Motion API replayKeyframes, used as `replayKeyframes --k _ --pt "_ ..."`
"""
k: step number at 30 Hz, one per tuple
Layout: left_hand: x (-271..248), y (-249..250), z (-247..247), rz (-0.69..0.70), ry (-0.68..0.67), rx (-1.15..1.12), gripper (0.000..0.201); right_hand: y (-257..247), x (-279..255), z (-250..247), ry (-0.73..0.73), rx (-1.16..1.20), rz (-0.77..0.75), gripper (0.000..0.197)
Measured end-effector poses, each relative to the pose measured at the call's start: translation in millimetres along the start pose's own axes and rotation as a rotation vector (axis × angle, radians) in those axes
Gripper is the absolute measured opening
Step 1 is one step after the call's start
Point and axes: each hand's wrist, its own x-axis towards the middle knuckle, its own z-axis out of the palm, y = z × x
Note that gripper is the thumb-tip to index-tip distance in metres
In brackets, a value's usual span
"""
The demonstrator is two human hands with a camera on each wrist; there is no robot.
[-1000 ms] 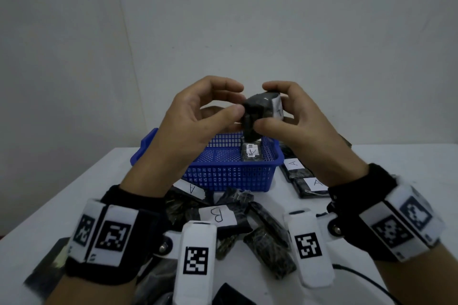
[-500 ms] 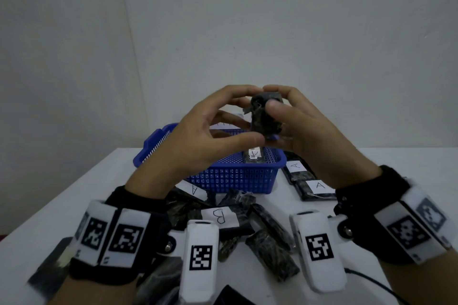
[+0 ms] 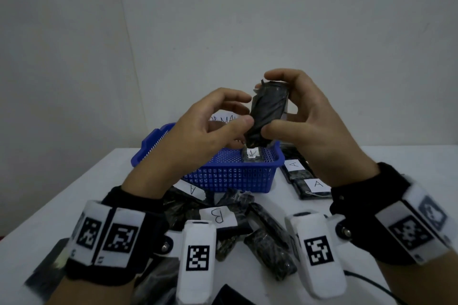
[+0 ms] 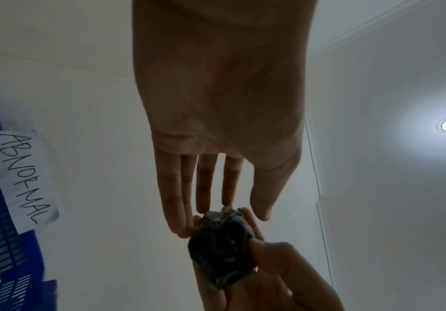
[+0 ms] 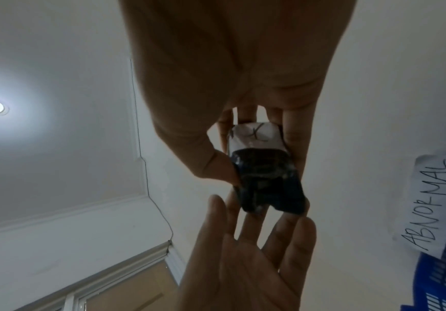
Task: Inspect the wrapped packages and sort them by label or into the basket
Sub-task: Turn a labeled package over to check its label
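Note:
A black wrapped package [image 3: 266, 116] is held upright in the air above the blue basket [image 3: 230, 177]. My right hand [image 3: 272, 103] grips it, fingers over its top end and thumb on its lower part. The right wrist view shows the package [image 5: 267, 178] with a white label [image 5: 253, 136] facing the palm of the right hand [image 5: 256, 160]; its mark is unclear. My left hand [image 3: 241, 111] has straight fingers, and its fingertips [image 4: 203, 208] touch the package [image 4: 221, 248] without curling round it. One labelled package [image 3: 252, 156] lies in the basket.
The basket carries a paper sign reading ABNORMAL [image 4: 21, 178]. Two packages marked A [image 3: 295, 164] [image 3: 317, 183] lie to the right of the basket. A pile of black packages, one marked B [image 3: 218, 215], lies on the white table [image 3: 74, 193] in front of it. A wall stands close behind.
The package has been turned from lying crosswise to standing upright and has risen a little. My left hand has loosened from a pinch to a light touch; my right hand keeps hold.

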Motion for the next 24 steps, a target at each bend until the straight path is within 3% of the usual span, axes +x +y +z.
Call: replayKeyframes --k 7,10,13,17,20,24 --pt "1.0 -5.1 -2.7 -0.039 0.010 -0.018 0.035 1.1 -1.7 4.2 -0.062 -0.034 0.099 0.069" --pt "0.7 -4.9 -5.8 -0.022 0.024 -0.043 0.037 0.1 1.3 3.5 0.023 0.056 0.204 0.048" --pt "1.2 -6.4 -6.7 0.004 0.036 -0.015 0.040 -4.6 1.3 1.2 0.002 0.019 0.258 0.035" --pt "2.8 -9.1 -6.9 0.022 0.036 0.017 0.047 -6.2 -0.5 0.6 -0.048 0.021 0.229 0.030" --pt "2.8 -9.7 -5.7 0.033 0.048 -0.002 0.050 -2.0 -0.3 4.7 0.048 -0.001 0.109 0.021" --pt "2.0 -7.0 -2.7 0.055 0.042 -0.006 0.047 3.3 -0.2 8.5 0.168 -0.233 -0.080 0.026"
